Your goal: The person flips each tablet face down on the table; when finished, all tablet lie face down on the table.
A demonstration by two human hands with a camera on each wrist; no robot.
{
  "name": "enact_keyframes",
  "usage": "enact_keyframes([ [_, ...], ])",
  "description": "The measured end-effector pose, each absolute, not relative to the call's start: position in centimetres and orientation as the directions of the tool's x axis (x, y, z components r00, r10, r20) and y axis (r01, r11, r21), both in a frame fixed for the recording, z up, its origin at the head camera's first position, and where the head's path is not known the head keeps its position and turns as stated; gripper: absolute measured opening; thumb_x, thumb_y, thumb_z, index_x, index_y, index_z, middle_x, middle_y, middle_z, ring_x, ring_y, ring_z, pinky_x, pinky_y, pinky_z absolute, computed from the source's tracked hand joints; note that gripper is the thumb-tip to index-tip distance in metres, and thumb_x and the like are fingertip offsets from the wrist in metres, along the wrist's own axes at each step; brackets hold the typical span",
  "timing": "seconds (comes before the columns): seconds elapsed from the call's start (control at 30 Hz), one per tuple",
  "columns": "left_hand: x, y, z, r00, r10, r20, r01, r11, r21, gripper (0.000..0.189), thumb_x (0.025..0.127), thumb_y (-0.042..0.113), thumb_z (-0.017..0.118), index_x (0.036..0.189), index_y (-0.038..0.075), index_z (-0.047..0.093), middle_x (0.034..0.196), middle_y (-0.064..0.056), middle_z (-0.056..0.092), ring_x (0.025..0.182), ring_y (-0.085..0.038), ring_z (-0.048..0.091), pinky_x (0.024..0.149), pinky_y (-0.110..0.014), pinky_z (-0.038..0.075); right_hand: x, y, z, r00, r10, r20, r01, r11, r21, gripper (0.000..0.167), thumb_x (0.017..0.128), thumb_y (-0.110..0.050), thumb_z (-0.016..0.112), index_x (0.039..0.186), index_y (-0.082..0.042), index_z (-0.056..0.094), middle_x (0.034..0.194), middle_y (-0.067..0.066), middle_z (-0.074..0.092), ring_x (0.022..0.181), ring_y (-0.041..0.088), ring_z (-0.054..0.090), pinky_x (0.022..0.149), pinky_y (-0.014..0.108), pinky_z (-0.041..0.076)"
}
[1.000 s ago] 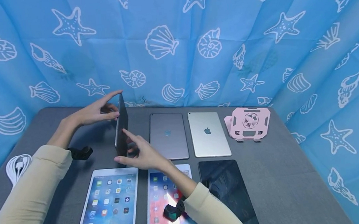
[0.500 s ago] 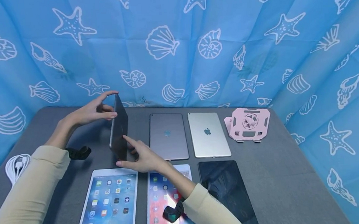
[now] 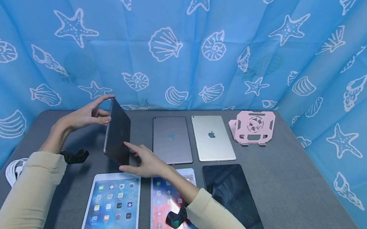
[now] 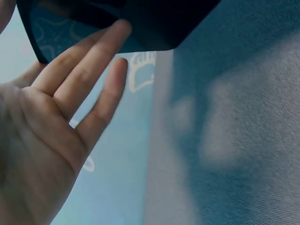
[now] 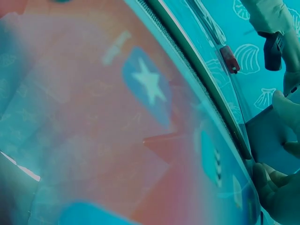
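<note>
A dark grey tablet point(image 3: 119, 131) stands tilted on edge above the back left of the table. My left hand point(image 3: 81, 117) grips its upper left side, forefinger on the top edge and thumb on the near side. In the left wrist view, that hand's fingers touch the glossy dark screen point(image 4: 51, 30), which reflects the curtain. My right hand point(image 3: 148, 164) holds the lower right corner, with forefinger on the dark back and thumb at the bottom edge. Its other fingers are partly hidden.
Tablets with lit screens point(image 3: 111, 206) point(image 3: 160, 209) and a dark-screened tablet point(image 3: 233, 197) lie in front. Behind lie a grey tablet point(image 3: 171, 138) and a silver tablet point(image 3: 212, 148), backs up. A pink stand point(image 3: 254, 127) is at right, a white cable point(image 3: 11, 173) at left.
The held tablet has turned from nearly edge-on so that more of its dark back shows. My left hand has moved left with its upper edge; my right hand stays almost in place.
</note>
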State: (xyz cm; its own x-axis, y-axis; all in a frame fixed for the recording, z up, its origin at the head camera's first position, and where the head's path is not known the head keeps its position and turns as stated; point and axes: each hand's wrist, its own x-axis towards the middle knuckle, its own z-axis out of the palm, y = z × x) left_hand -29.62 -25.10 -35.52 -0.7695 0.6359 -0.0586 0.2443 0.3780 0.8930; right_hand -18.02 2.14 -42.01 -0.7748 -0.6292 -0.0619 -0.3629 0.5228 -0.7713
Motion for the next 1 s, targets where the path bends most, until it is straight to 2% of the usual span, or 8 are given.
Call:
enact_keyframes([
  [0.07, -29.6, -25.5, -35.8, -0.759, 0.65, -0.048, 0.239, 0.346, 0.907, 0.085, 0.101, 0.006, 0.057, 0.164, 0.011, -0.001, 0.105, 0.004, 0.075, 0.098, -0.005, 0.071, 0.087, -0.025, 0.055, -18.0, 2.1, -42.1, -0.778, -0.626, -0.06, -0.37, 0.533, -0.761, 0.08, 0.097, -0.037, 0.07, 0.163, -0.022, 0.028, 0.146, 0.02, 0.049, 0.134, 0.028, 0.056, 0.087, 0.018, 0.051],
  [0.2, -29.7, -26.0, -36.3, -0.742, 0.67, -0.02, 0.235, 0.288, 0.928, 0.084, 0.102, 0.005, 0.055, 0.164, 0.012, -0.001, 0.094, 0.005, 0.074, 0.092, -0.008, 0.071, 0.087, -0.024, 0.055, -18.0, 2.0, -42.2, -0.783, -0.62, -0.052, -0.396, 0.56, -0.728, 0.08, 0.096, -0.037, 0.072, 0.162, -0.022, 0.031, 0.145, 0.017, 0.051, 0.132, 0.026, 0.056, 0.091, 0.022, 0.049],
  [0.33, -29.6, -26.4, -36.9, -0.741, 0.671, 0.02, 0.245, 0.242, 0.939, 0.083, 0.102, 0.003, 0.054, 0.165, 0.015, 0.001, 0.114, 0.012, 0.066, 0.097, -0.006, 0.071, 0.088, -0.022, 0.055, -17.9, 1.9, -42.2, -0.791, -0.609, -0.051, -0.404, 0.584, -0.704, 0.078, 0.095, -0.038, 0.073, 0.161, -0.023, 0.034, 0.143, 0.014, 0.053, 0.128, 0.023, 0.053, 0.092, 0.025, 0.047],
  [0.43, -29.6, -26.8, -37.5, -0.731, 0.681, 0.046, 0.226, 0.177, 0.958, 0.082, 0.101, 0.001, 0.053, 0.165, 0.019, 0.004, 0.117, 0.013, 0.065, 0.098, -0.006, 0.072, 0.086, -0.023, 0.056, -17.9, 1.9, -42.1, -0.799, -0.599, -0.055, -0.395, 0.591, -0.703, 0.077, 0.094, -0.036, 0.073, 0.16, -0.025, 0.036, 0.142, 0.013, 0.053, 0.121, 0.021, 0.05, 0.088, 0.025, 0.044],
  [0.5, -29.5, -27.1, -37.9, -0.714, 0.698, 0.058, 0.188, 0.112, 0.976, 0.082, 0.102, -0.002, 0.051, 0.164, 0.022, 0.004, 0.118, 0.013, 0.066, 0.094, -0.007, 0.073, 0.083, -0.024, 0.057, -17.8, 1.9, -42.0, -0.8, -0.597, -0.056, -0.397, 0.597, -0.697, 0.076, 0.094, -0.037, 0.074, 0.16, -0.026, 0.037, 0.142, 0.013, 0.053, 0.117, 0.02, 0.048, 0.086, 0.025, 0.043],
  [0.57, -29.5, -27.4, -38.3, -0.701, 0.71, 0.066, 0.137, 0.044, 0.99, 0.083, 0.101, -0.005, 0.049, 0.164, 0.023, 0.004, 0.104, 0.004, 0.075, 0.087, -0.009, 0.074, 0.08, -0.026, 0.059, -17.7, 1.8, -42.0, -0.801, -0.596, -0.055, -0.4, 0.601, -0.692, 0.077, 0.093, -0.038, 0.074, 0.16, -0.027, 0.038, 0.143, 0.014, 0.052, 0.117, 0.02, 0.048, 0.087, 0.025, 0.043],
  [0.67, -29.4, -27.6, -38.7, -0.694, 0.717, 0.069, 0.094, -0.004, 0.996, 0.086, 0.1, -0.007, 0.048, 0.164, 0.024, 0.001, 0.106, 0.001, 0.075, 0.083, -0.009, 0.073, 0.078, -0.027, 0.059, -17.7, 1.8, -42.0, -0.801, -0.597, -0.049, -0.41, 0.606, -0.682, 0.077, 0.093, -0.039, 0.075, 0.159, -0.027, 0.038, 0.144, 0.013, 0.051, 0.117, 0.019, 0.047, 0.088, 0.025, 0.042],
  [1.0, -29.2, -28.1, -38.9, -0.706, 0.708, 0.008, 0.042, 0.03, 0.999, 0.086, 0.102, -0.005, 0.05, 0.164, 0.027, 0.0, 0.106, 0.001, 0.076, 0.08, -0.008, 0.073, 0.073, -0.028, 0.06, -17.5, 1.6, -42.4, -0.818, -0.575, -0.02, -0.434, 0.64, -0.634, 0.08, 0.089, -0.043, 0.078, 0.158, -0.027, 0.04, 0.143, 0.013, 0.052, 0.115, 0.019, 0.046, 0.086, 0.023, 0.041],
])
